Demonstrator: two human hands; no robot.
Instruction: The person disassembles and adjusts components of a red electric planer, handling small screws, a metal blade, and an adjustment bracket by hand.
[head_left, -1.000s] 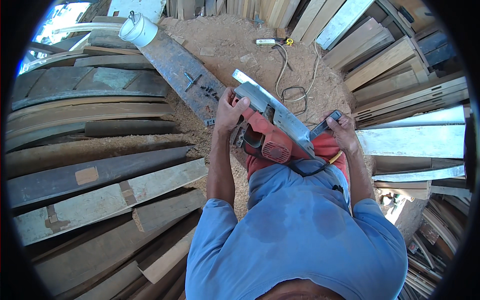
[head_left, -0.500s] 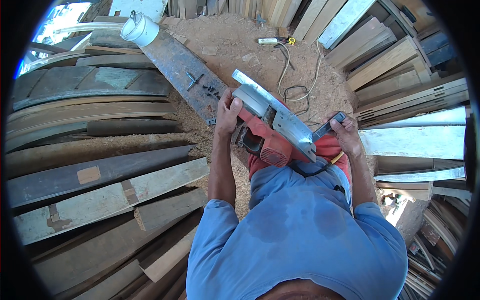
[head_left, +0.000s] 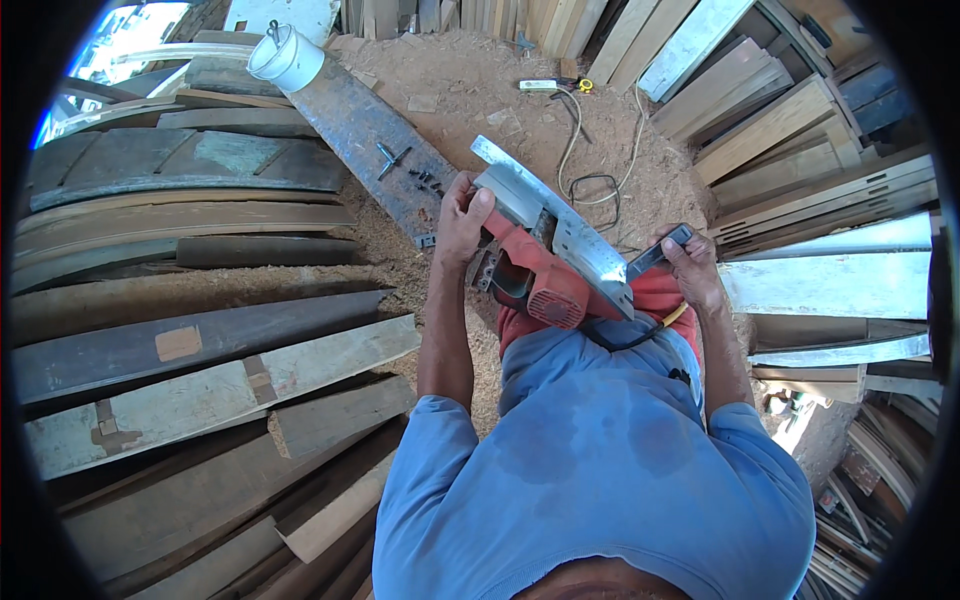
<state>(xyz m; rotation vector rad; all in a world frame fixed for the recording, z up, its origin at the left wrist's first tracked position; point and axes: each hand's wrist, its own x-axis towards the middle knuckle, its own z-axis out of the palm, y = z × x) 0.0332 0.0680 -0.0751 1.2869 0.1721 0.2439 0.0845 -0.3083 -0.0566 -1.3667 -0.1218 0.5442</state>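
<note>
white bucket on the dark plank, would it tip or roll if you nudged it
The white bucket probably tips easily: it sits near the end of a narrow dark plank, close to its edge. Its round body suggests it would roll once down. It looks like light plastic, though its contents are hidden, so its weight is uncertain.

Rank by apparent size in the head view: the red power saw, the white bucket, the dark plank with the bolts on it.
1. dark plank
2. red power saw, though it is held nearer the camera, which enlarges it
3. white bucket
</note>
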